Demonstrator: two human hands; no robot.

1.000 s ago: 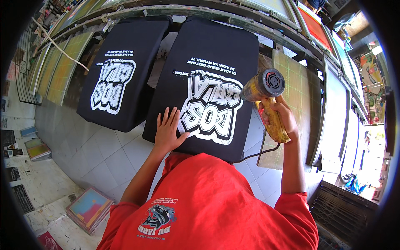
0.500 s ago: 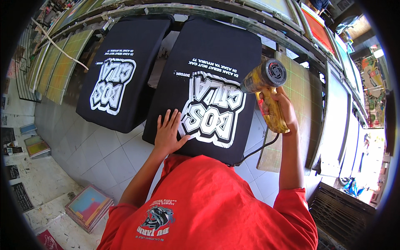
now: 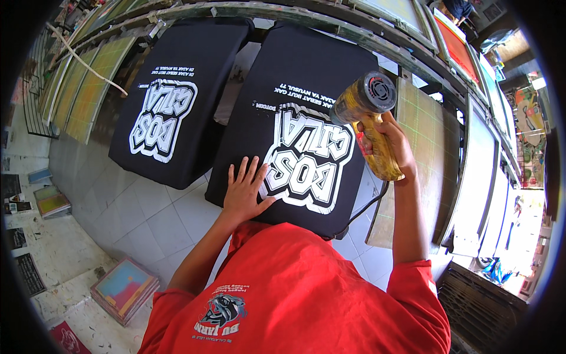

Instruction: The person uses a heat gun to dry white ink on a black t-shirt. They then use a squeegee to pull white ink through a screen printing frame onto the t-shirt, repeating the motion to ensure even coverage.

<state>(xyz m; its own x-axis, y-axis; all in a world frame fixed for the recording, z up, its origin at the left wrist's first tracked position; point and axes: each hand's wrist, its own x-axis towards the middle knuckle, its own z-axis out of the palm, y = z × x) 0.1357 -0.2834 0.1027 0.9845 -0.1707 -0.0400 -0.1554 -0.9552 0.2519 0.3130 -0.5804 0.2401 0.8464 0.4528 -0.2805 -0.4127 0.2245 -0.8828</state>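
A black T-shirt (image 3: 321, 53) with a bold white print is stretched over a flat board in front of me. My left hand (image 3: 246, 192) lies on its near left part, fingers spread, beside the print's left edge. In my right hand (image 3: 392, 144) is a worn yellow and black heat gun (image 3: 377, 141), gripped by its handle. Its nozzle points left and down, above the right side of the print and apart from the cloth. A dark cord (image 3: 368, 206) runs from the handle toward the board's near edge.
Another black shirt (image 3: 188, 53) with the same print covers a board on the left. Framed printing screens stand at the left (image 3: 97, 88) and right (image 3: 421, 141). A metal rail (image 3: 377, 35) crosses behind the boards. Stacked screens (image 3: 125, 289) rest low at the left.
The heat gun has moved a little left and farther away over the shirt, now covering part of the small printed lines. My left hand stays at the same place on the cloth.
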